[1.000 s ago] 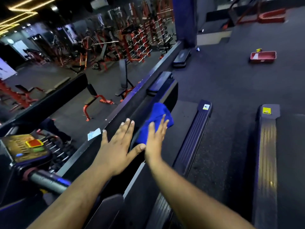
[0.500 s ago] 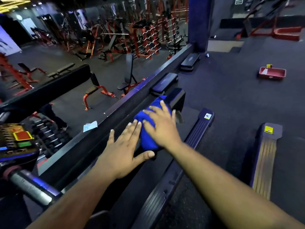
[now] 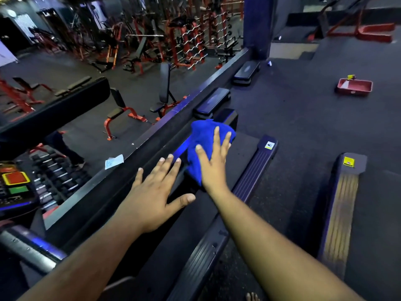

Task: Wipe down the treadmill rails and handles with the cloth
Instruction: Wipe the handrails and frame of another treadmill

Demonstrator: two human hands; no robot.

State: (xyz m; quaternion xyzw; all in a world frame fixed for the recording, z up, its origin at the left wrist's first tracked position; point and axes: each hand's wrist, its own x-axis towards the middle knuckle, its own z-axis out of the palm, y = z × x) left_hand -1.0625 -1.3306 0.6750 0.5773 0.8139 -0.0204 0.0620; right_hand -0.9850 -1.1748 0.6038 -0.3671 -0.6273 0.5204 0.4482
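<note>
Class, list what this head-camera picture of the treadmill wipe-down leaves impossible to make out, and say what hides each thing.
1. Rail surface under the blue cloth: covered by the cloth and the right hand.
2. Console: cut off by the left edge; its labels are too small to read.
3. Yellow sticker on the neighbouring rail: print too small.
4. Contents of the red tray: too distant.
5. Left hand palm contact: hidden beneath the hand.

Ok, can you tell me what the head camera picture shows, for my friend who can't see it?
A person's right hand presses a blue cloth flat on a treadmill's dark side rail, while the left hand rests open on the rail beside it. Behind is a gym with red weight benches.
</note>
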